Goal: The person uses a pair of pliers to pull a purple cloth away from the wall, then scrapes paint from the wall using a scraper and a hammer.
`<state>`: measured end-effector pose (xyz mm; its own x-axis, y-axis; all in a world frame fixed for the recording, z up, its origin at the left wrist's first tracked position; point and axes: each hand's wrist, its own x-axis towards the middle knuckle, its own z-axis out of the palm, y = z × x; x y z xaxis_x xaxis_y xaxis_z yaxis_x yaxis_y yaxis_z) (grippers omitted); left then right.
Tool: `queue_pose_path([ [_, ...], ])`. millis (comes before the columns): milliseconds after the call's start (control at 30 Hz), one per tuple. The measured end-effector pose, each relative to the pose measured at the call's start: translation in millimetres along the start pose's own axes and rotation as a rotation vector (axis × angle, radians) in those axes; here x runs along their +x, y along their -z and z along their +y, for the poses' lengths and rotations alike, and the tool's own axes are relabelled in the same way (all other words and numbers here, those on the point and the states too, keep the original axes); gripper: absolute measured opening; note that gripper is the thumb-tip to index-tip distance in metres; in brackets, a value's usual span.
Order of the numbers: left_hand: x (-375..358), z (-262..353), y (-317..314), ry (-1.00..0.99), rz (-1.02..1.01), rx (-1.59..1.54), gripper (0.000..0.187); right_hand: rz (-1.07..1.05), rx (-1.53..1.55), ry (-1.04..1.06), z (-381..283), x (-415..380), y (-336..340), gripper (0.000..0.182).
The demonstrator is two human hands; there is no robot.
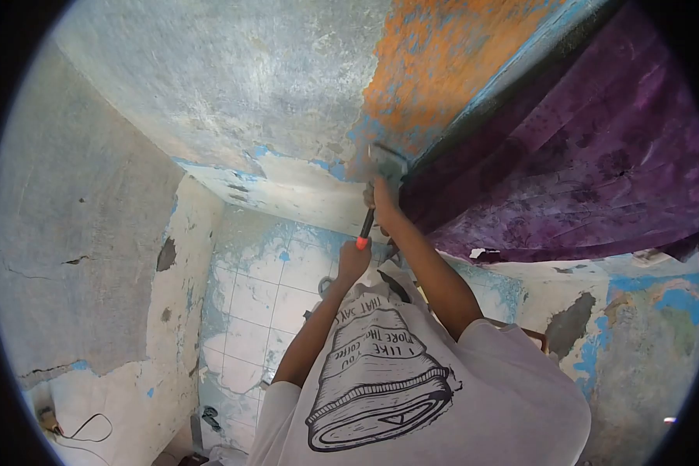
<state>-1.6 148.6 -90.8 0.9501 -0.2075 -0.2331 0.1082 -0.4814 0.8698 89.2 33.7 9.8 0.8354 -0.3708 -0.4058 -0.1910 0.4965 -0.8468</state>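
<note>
Both my arms reach out to a wall with peeling orange paint [435, 62] and blue paint. My right hand [382, 203] grips the upper part of a scraper [367, 223] with a black handle, just below its metal blade [386, 161]. The blade lies against the wall at the lower edge of the orange patch, next to a purple cloth. My left hand [354, 260] is closed around the handle's orange end. My white T-shirt [412, 380] with a black print fills the bottom of the view.
A purple patterned cloth [582, 147] hangs at the right, close beside the blade. White tiles [264, 299] with flaking blue paint lie beyond my hands. A grey plastered wall [78, 233] stands at the left, with a black cable [85, 429] near its foot.
</note>
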Motion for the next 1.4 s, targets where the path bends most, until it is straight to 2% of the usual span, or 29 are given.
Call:
queue_pose_path([
  [67, -7.9, 40.4, 17.8, -0.001, -0.045, -0.115, 0.04, 0.042, -0.027, 0.041, -26.1, -22.6, -9.5, 0.023],
  [133, -0.1, 35.3, 7.6, 0.004, -0.069, -0.132, 0.044, -0.056, -0.057, 0.094, -46.2, -21.5, -12.3, 0.023],
  [200, 5.4, 22.2, -5.7, -0.02, -0.045, -0.122, 0.046, -0.008, -0.047, 0.092, -23.4, -13.9, -0.8, 0.023],
  [267, 7.2, -21.6, -24.3, -0.015, -0.047, -0.05, 0.046, 0.029, -0.039, 0.084, 5.1, 2.5, 19.4, 0.023],
  [333, 2.6, -15.9, -17.7, 0.004, -0.045, 0.035, 0.046, 0.033, 0.023, -0.075, 18.5, 8.0, 28.3, 0.024],
  [400, -6.5, -1.8, -9.5, 0.138, -0.032, -0.002, 0.043, 0.022, 0.043, -0.086, 17.4, 7.0, 27.6, 0.024],
  [533, -9.1, 19.1, -0.8, 0.134, -0.068, -0.002, 0.044, -0.003, -0.007, -0.055, -14.6, -10.6, 9.8, 0.026],
  [633, -11.1, 4.6, -7.2, 0.166, -0.087, 0.004, 0.044, 0.084, -0.033, -0.119, 21.0, 3.5, 23.2, 0.028],
  [767, -18.7, 6.9, -1.4, 0.202, -0.074, 0.058, 0.043, 0.045, 0.083, -0.216, 31.9, 7.4, 31.6, 0.031],
  [900, -20.2, 2.8, -0.5, 0.206, -0.093, 0.045, 0.043, 0.038, 0.098, -0.151, 43.0, 14.4, 37.3, 0.031],
  [967, -8.8, -18.5, -8.7, 0.158, -0.109, 0.041, 0.046, 0.021, 0.138, -0.114, 49.7, 17.3, 36.9, 0.031],
  [1067, 7.1, -37.4, -22.7, 0.125, -0.2, -0.064, 0.048, 0.118, 0.003, -0.069, 46.2, 17.0, 28.8, 0.029],
  [1167, 13.8, -2.7, -15.9, 0.052, -0.129, -0.06, 0.046, 0.024, -0.011, -0.03, 24.6, 19.0, 27.9, 0.028],
  [1233, 7.5, 10.8, -12.4, 0.035, -0.072, -0.067, 0.046, -0.19, 0.12, 0.073, 26.8, 24.9, 35.1, 0.023],
  [1267, 9.4, 6.7, -14.2, 0.04, -0.077, -0.054, 0.045, -0.191, 0.121, 0.077, 30.8, 23.0, 36.5, 0.023],
  [1333, 14.4, -7.5, -17.4, 0.056, -0.109, -0.052, 0.043, 0.001, 0.025, 0.026, 36.5, 20.6, 34.5, 0.024],
  [1367, 16.0, -14.7, -19.5, 0.045, -0.1, -0.054, 0.043, -0.008, 0.024, 0.037, 38.2, 25.4, 37.7, 0.024],
  [1400, 13.8, -13.3, -17.0, 0.084, -0.097, -0.019, 0.041, -0.078, 0.103, -0.044, 39.1, 26.2, 42.7, 0.024],
])
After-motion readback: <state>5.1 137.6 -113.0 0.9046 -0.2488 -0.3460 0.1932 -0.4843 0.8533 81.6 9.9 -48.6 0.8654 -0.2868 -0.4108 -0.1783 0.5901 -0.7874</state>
